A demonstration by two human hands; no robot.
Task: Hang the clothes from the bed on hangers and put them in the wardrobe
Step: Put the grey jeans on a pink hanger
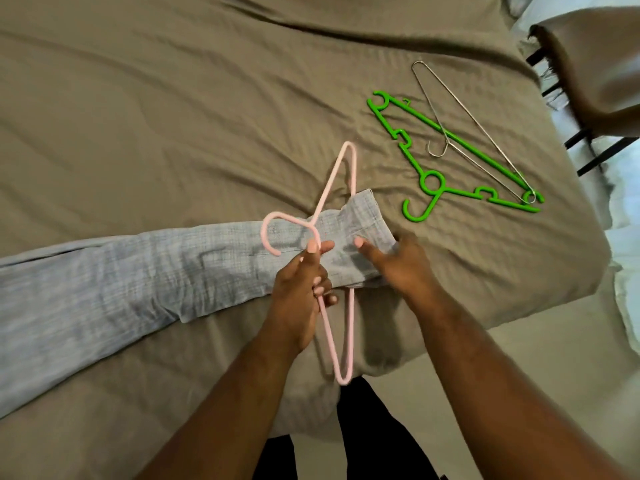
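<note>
With the left hand point(304, 282) gripping the pink hanger point(351, 323) near its neck and the right hand point(394, 261) on the blue trousers point(138, 282) threaded through it on the bed point(173, 116) (whether pinching, I cannot tell), the cloth could slide out if lifted unevenly.

The person's body, seen from the head-worn camera. Left hand point(298, 289) and right hand point(394, 261): both bare. Fingers point(313, 252): the nails point(358, 242) are rounded, of moderate length, and coated in pale pink polish on both hands. Left forearm point(221, 393) and right forearm point(485, 358): bare along the whole length in view, down to the lower edge. Lower body: a plain black garment point(374, 427) shows between the forearms at bottom centre; its cut cannot be told.
</note>
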